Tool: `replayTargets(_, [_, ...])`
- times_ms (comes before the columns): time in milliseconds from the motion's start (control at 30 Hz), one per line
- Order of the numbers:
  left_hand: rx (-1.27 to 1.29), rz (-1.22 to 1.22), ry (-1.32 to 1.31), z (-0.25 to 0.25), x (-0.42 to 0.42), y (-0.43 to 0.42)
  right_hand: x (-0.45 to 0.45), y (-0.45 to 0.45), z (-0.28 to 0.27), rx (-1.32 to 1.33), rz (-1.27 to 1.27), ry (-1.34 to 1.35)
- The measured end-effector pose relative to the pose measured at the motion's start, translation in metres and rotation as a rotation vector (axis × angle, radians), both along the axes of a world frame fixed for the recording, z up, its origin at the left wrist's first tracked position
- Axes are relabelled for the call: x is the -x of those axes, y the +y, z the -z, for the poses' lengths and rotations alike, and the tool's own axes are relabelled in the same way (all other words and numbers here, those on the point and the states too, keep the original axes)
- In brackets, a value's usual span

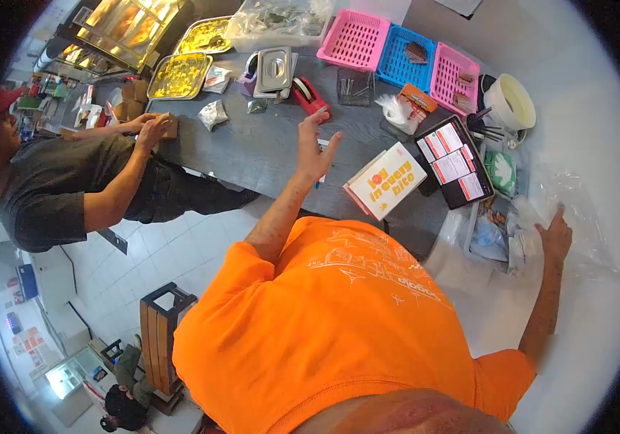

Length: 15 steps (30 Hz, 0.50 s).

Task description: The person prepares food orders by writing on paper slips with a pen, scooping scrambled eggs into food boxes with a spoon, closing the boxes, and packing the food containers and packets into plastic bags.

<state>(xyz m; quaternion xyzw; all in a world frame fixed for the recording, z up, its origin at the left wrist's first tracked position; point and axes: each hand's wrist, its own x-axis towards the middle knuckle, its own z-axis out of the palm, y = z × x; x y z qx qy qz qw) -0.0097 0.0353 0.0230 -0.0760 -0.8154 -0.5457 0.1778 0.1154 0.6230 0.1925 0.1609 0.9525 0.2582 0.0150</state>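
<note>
My left hand [315,150] hovers over the dark counter with its fingers apart and nothing held. Just beyond its fingertips lies a red tape dispenser [310,99]. To its right stands a white box [392,179] with yellow and red lettering. Out to the right, my right hand [556,235] touches or reaches over a clear plastic bag [578,210], one finger extended; whether it pinches any of the film is too unclear to see. A tablet [455,162] with a lit screen leans between the box and a plastic bin [487,231].
Pink baskets [354,41] and a blue basket [405,56] line the back, beside a white tub [510,103]. Foil trays [179,76], a steel container [275,70] and small bags sit at the back left. A co-worker [71,173] at the left handles a brown box [169,126].
</note>
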Motion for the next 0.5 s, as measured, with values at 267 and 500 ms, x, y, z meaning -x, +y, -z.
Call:
replayTargets(267, [-0.033, -0.012, 0.012, 0.012, 0.007, -0.001, -0.007, 0.031, -0.011, 0.209, 0.175, 0.431])
replayTargets(500, [0.101, 0.011, 0.144, 0.011, 0.009, 0.000, -0.038, 0.209, 0.090, 0.208, 0.141, -0.178])
